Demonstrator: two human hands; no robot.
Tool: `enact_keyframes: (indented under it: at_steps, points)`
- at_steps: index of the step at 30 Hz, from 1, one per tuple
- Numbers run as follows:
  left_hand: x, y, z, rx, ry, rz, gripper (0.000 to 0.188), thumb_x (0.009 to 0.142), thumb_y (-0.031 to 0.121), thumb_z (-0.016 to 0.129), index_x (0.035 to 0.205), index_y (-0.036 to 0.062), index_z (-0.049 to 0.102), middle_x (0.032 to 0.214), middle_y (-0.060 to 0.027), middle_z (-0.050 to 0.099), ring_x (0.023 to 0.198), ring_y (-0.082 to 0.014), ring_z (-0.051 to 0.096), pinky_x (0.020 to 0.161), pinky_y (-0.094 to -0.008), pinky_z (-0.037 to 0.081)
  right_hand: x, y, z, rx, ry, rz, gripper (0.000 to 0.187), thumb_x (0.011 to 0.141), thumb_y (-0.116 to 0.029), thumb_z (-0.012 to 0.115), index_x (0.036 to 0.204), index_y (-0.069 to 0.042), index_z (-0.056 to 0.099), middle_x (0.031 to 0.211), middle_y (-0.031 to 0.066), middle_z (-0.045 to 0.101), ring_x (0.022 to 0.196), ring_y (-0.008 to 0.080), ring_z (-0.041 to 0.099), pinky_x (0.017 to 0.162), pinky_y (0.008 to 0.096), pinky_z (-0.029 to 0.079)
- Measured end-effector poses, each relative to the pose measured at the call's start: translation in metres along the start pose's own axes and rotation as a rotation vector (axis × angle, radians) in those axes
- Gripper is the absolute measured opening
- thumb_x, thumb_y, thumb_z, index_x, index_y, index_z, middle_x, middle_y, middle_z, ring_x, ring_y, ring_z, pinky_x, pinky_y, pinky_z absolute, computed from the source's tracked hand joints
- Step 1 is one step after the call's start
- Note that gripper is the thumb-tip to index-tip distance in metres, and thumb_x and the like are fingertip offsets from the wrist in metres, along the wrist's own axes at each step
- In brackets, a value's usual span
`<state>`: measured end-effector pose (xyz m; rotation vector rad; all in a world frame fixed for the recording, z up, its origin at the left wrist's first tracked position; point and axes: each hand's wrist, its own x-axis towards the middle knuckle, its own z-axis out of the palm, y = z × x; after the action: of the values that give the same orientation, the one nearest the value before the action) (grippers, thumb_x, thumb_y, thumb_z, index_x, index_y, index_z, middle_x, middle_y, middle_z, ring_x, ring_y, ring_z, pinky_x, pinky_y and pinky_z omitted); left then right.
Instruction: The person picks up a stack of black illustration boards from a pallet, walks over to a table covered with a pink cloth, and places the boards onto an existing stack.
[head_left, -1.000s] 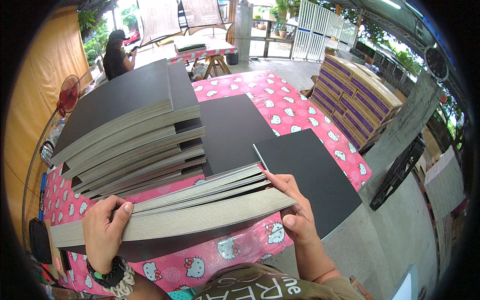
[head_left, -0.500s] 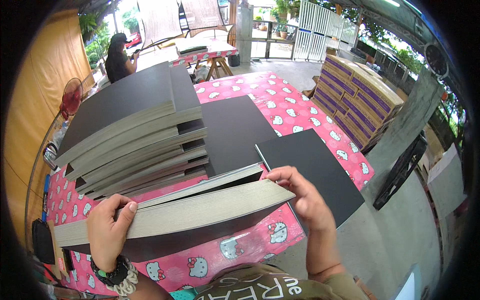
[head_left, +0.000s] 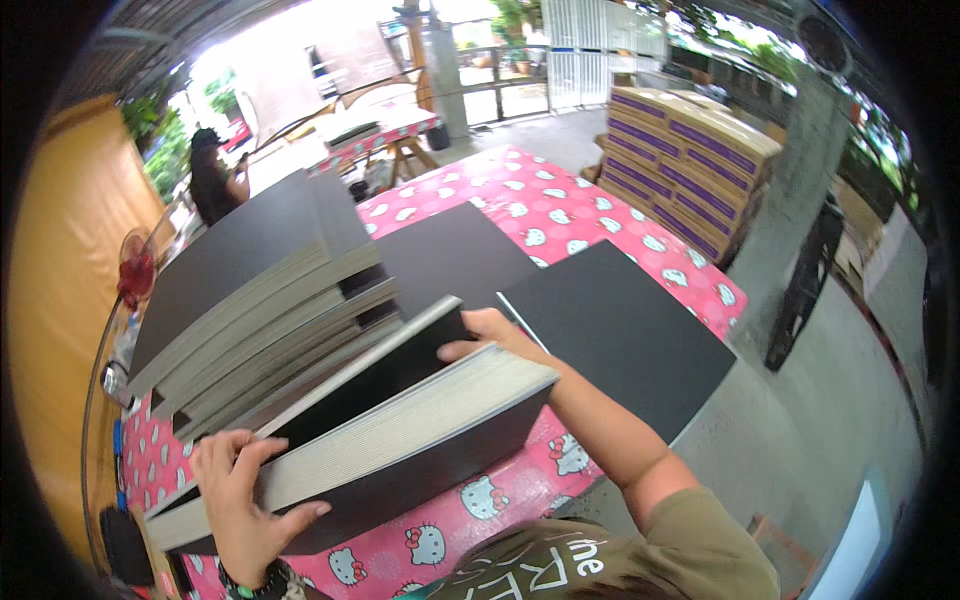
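A thick stack of black boards with pale edges (head_left: 400,415) stands tilted on its long side in front of me. Along its far side a thinner bundle of the same boards (head_left: 365,365) leans away, leaving a wedge-shaped gap. My left hand (head_left: 240,490) clasps the stack near its left end, thumb on the near black face and fingers over the top toward the gap. At the right end my right hand (head_left: 497,335) reaches into the gap, its fingers bent against the thin bundle's end; some fingertips are hidden.
A tall pile of black boards (head_left: 255,235) rises at the left on the pink patterned table (head_left: 585,205). Flat black boards (head_left: 620,335) lie to the right. Beyond are stacked cartons (head_left: 680,165), a concrete pillar (head_left: 795,200), a red fan (head_left: 137,268) and another person (head_left: 213,180).
The thin bundle has swung farther from the thick stack, widening the gap. My right hand has moved left into the gap. My left fingers have spread over the top. The view has shifted.
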<state>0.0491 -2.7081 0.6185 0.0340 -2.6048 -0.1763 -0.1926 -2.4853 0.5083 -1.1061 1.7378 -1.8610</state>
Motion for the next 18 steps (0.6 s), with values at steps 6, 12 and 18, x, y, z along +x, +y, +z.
enact_keyframes:
  at_steps: [6,12,18]
  points:
    - [-0.012,-0.004,-0.009,-0.078,-0.03,-0.038,0.057,0.04,0.029,0.081,0.084,0.0,0.058,0.08,-0.0092,0.048,0.081,-0.0264,0.049,0.073,-0.0351,0.038,-0.024,-0.06,-0.028,0.009,0.639,-0.131,0.052,0.075,-0.026,0.073,0.114,0.005,0.056,0.099,0.0052,0.061,0.089,0.0118,0.054,0.078,0.0283,0.044]
    - [-0.014,-0.011,-0.004,-0.167,-0.042,-0.04,0.052,0.044,0.021,0.08,0.084,-0.003,0.056,0.071,-0.0105,0.05,0.067,-0.023,0.049,0.061,-0.0296,0.038,-0.205,-0.127,-0.154,-0.218,1.231,-0.474,0.03,0.082,-0.016,0.064,0.106,0.001,0.057,0.098,0.0086,0.061,0.092,0.0159,0.056,0.082,0.0294,0.041]
    - [-0.004,-0.004,-0.001,-0.164,-0.035,-0.078,0.055,0.043,0.033,0.081,0.082,0.0007,0.059,0.069,-0.0115,0.052,0.065,-0.0286,0.05,0.06,-0.0341,0.038,-0.394,-0.039,-0.277,0.268,1.511,-0.005,0.051,0.085,-0.029,0.063,0.12,0.006,0.049,0.121,0.0171,0.054,0.109,0.0297,0.052,0.095,0.0411,0.037]
